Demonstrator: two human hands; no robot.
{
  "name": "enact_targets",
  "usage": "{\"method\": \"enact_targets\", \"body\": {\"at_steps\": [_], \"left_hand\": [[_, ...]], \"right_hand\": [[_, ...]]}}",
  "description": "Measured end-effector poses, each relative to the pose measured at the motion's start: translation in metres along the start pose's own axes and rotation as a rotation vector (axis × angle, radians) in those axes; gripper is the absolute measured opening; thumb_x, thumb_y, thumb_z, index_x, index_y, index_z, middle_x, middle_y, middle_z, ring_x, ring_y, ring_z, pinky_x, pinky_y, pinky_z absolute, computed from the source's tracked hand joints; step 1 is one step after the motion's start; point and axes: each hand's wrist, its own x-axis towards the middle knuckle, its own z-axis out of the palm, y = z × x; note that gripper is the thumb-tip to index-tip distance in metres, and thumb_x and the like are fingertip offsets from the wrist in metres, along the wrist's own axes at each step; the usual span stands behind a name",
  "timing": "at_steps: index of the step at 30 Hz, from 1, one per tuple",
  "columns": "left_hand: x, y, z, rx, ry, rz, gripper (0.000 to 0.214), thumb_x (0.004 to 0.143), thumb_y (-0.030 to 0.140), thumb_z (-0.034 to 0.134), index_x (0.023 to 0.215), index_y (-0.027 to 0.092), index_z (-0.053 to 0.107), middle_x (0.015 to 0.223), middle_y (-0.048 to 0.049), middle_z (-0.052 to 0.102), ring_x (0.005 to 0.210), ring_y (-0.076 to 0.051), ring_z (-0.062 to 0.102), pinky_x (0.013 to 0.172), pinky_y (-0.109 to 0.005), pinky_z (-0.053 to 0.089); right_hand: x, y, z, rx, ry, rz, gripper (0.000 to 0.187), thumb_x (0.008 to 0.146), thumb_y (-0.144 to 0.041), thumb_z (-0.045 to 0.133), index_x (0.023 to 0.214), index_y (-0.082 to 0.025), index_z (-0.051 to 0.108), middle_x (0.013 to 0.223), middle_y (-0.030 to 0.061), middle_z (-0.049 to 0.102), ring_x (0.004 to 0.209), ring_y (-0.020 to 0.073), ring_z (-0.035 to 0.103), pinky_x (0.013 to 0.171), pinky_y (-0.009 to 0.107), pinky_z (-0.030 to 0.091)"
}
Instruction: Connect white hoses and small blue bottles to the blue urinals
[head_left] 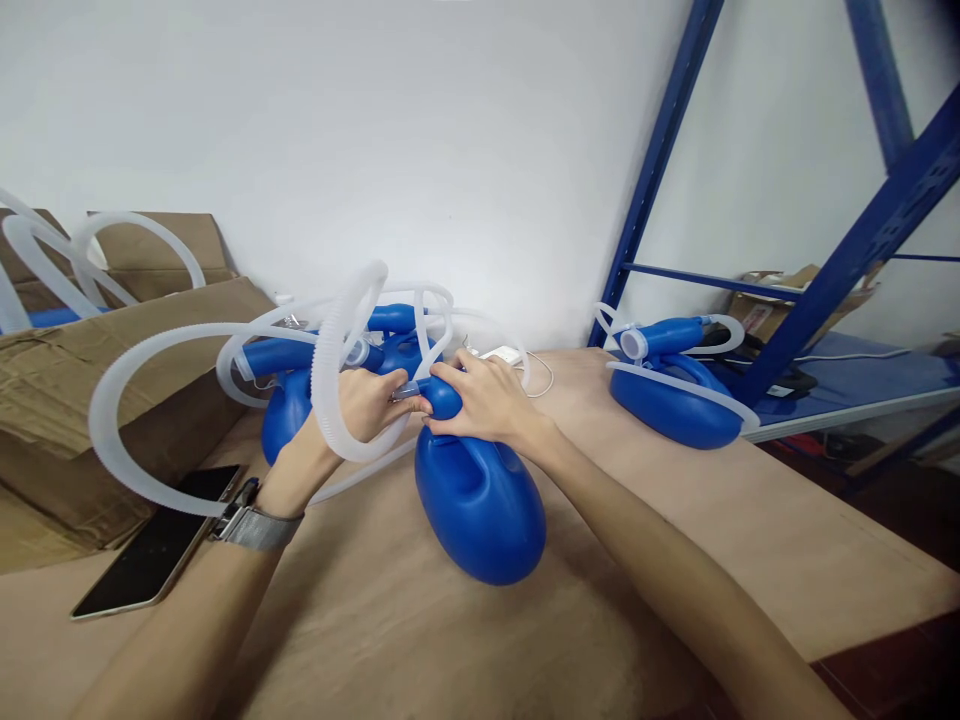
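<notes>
A blue plastic jug (484, 515) with a moulded handle lies on the table in front of me. My right hand (491, 395) is wrapped round its rounded neck end. Pinched in my left hand (367, 402) is the clear end piece of a translucent corrugated hose (325, 370), which meets the tip of the jug's neck. Whether the end piece is fully seated cannot be made out behind the fingers. The hose loops over my left wrist and out to the left. Just beyond my left hand sit more blue jugs (283, 415) with hoses.
Another blue jug with a hose (675, 405) stands at the right, by a blue metal shelf (667, 130). On the left are a cardboard box (142, 350) holding more hoses and a dark tablet (154, 550). A white power strip (504, 355) lies near the wall.
</notes>
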Motion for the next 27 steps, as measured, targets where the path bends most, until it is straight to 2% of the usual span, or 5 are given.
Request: {"method": "enact_targets", "body": {"at_steps": [11,16,21,24,27], "left_hand": [[0.000,0.006,0.009,-0.028,0.071,-0.037,0.061,0.102,0.069,0.036,0.082,0.020,0.068,0.080,-0.0140,0.075,0.079,-0.033,0.072,0.059,-0.032,0.032],[0.000,-0.006,0.010,-0.034,0.167,-0.192,0.064,0.088,0.081,0.051,0.081,0.020,0.068,0.067,-0.0123,0.069,0.073,-0.035,0.070,0.060,-0.034,0.033],[0.003,-0.019,0.006,-0.143,0.059,-0.036,0.060,0.090,0.079,0.047,0.073,0.023,0.059,0.064,-0.0089,0.066,0.066,-0.029,0.066,0.056,-0.032,0.029],[0.004,-0.022,0.000,-0.290,-0.023,-0.016,0.059,0.092,0.076,0.047,0.067,0.023,0.053,0.062,-0.0046,0.063,0.062,-0.024,0.061,0.058,-0.032,0.035],[0.002,-0.027,-0.006,-0.430,-0.143,0.000,0.058,0.093,0.075,0.048,0.072,0.022,0.060,0.067,-0.0029,0.066,0.066,-0.022,0.062,0.064,-0.033,0.042]], "right_hand": [[-0.001,0.006,0.003,-0.024,0.037,-0.015,0.059,0.083,-0.063,0.071,0.128,-0.025,0.069,0.116,0.0111,0.069,0.094,0.0310,0.068,0.088,0.041,0.044],[-0.003,0.004,0.000,-0.012,0.046,0.044,0.057,0.087,-0.062,0.067,0.129,-0.025,0.069,0.114,0.0111,0.069,0.092,0.0307,0.069,0.078,0.038,0.046],[-0.001,0.000,-0.004,-0.015,0.011,-0.024,0.053,0.086,-0.058,0.071,0.126,-0.024,0.069,0.118,0.0111,0.070,0.096,0.0321,0.069,0.083,0.041,0.047],[-0.002,0.004,-0.006,0.018,-0.002,-0.020,0.061,0.086,-0.063,0.071,0.133,-0.024,0.066,0.122,0.0113,0.069,0.099,0.0331,0.069,0.085,0.043,0.048],[-0.003,0.011,-0.009,0.065,-0.029,-0.068,0.073,0.084,-0.071,0.072,0.139,-0.024,0.063,0.127,0.0129,0.068,0.107,0.0350,0.067,0.094,0.047,0.048]]}}
